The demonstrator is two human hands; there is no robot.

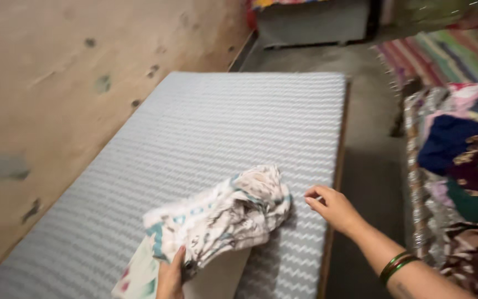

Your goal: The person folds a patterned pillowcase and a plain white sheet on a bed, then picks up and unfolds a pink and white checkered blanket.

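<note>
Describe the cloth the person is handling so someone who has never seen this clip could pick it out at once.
Start at the long grey zigzag-patterned mattress beside the tan wall. Near its close end lies a bunched white printed cloth, gripped at its lower edge by the left hand, with the right hand just beside it. Its pale ground with teal and brown marks sets it apart from the dark, multicoloured clothes pile at right.

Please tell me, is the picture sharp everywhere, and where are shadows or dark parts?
In the head view, the patterned cloth and right hand look slightly soft from motion blur; the left hand is cut by the bottom edge. The cloth casts a soft shadow on the grey zigzag mat. The floor is dim, and the top right corner is smeared.
</note>
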